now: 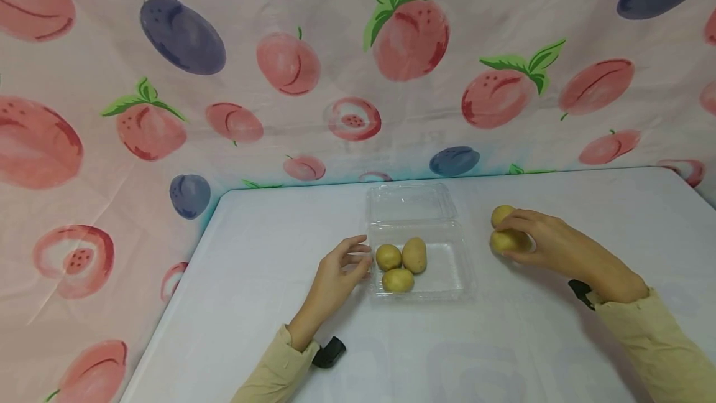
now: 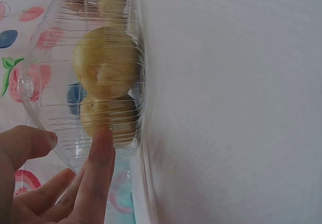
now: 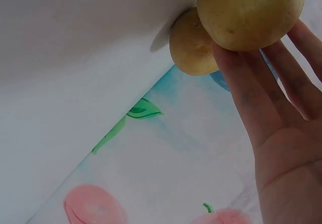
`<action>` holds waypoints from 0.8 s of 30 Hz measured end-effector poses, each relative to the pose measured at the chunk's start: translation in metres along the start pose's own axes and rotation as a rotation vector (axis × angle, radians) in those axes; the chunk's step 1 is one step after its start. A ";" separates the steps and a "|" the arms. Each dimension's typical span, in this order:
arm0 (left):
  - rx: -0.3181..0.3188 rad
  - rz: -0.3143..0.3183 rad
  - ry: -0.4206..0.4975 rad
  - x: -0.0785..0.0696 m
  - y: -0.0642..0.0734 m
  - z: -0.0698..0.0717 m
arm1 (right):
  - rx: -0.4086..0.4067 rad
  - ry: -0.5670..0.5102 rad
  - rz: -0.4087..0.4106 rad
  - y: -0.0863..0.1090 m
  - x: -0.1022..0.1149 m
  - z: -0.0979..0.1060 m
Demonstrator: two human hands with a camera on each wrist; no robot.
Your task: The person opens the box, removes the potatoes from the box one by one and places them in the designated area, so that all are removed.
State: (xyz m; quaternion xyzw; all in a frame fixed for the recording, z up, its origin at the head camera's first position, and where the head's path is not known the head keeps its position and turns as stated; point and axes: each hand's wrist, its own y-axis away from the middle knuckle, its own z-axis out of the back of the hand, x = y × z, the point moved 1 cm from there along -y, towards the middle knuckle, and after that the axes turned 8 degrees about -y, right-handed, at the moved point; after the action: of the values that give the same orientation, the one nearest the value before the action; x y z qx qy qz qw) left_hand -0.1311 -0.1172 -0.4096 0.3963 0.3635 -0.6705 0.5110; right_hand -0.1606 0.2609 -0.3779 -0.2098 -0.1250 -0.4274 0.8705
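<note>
My right hand grips a yellow potato at the right of the table, thumb and fingers on its sides. A second potato stands just beyond it; in the right wrist view the gripped potato partly covers that other potato. A clear hinged plastic box lies with its lid folded back. Three potatoes sit in its left half, one of them long and upright. At the box's left wall, my left hand touches the ribbed plastic with extended fingers.
A white cloth covers the table. Behind it and at the left hangs a fruit-printed curtain. The transparent lid lies toward the table's back edge. A black strap device sits at the left wrist.
</note>
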 end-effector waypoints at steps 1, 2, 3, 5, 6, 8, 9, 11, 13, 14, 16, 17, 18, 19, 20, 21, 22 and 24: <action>0.001 0.002 -0.009 0.000 0.000 0.000 | 0.007 -0.005 -0.008 0.000 0.000 0.000; 0.001 0.004 -0.016 -0.001 0.000 0.000 | 0.011 -0.007 -0.013 0.000 -0.001 0.000; 0.002 0.006 -0.022 -0.001 0.000 0.000 | 0.016 -0.008 -0.021 0.000 -0.001 0.000; 0.004 0.010 -0.028 -0.001 0.001 0.001 | 0.021 -0.013 -0.031 0.000 -0.001 0.000; 0.005 0.010 -0.025 -0.001 0.001 0.001 | 0.022 -0.015 -0.034 0.000 -0.001 -0.001; 0.004 0.011 -0.020 -0.001 0.001 0.001 | 0.018 -0.016 -0.034 0.001 -0.002 -0.001; 0.004 0.011 -0.017 -0.002 0.001 0.001 | 0.015 -0.016 -0.030 0.001 -0.003 -0.002; 0.002 0.008 -0.006 -0.002 0.001 0.001 | 0.005 -0.012 -0.020 0.002 -0.003 -0.002; 0.000 0.006 0.000 -0.001 0.001 0.001 | 0.001 -0.008 -0.014 0.002 -0.004 -0.003; 0.000 0.005 0.003 -0.001 0.001 0.000 | 0.001 -0.006 -0.013 0.001 -0.004 -0.003; -0.001 0.005 0.008 -0.001 0.000 0.000 | 0.011 -0.003 -0.028 0.001 -0.003 -0.003; 0.000 0.007 0.008 -0.001 0.000 0.000 | 0.019 -0.002 -0.040 0.000 -0.003 -0.003; 0.002 0.010 0.010 -0.001 0.000 0.000 | 0.025 0.002 -0.045 0.000 -0.003 -0.003; 0.003 0.013 0.011 -0.002 0.001 0.000 | 0.027 0.008 -0.049 -0.001 -0.002 -0.003; 0.004 0.015 0.011 -0.002 0.001 0.001 | 0.029 0.012 -0.052 -0.001 -0.002 -0.003; 0.006 0.019 0.012 -0.002 0.001 0.001 | 0.029 0.016 -0.052 -0.001 -0.002 -0.003; 0.006 0.019 0.011 -0.002 0.001 0.000 | 0.031 0.019 -0.057 -0.001 -0.001 -0.002; 0.008 0.021 0.004 -0.002 0.001 0.000 | 0.032 0.020 -0.058 -0.001 -0.001 -0.002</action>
State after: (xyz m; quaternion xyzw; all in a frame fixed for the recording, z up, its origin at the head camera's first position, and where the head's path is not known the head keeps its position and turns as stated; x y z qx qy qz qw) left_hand -0.1298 -0.1167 -0.4078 0.4035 0.3580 -0.6657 0.5155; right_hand -0.1622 0.2604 -0.3800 -0.1876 -0.1291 -0.4526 0.8621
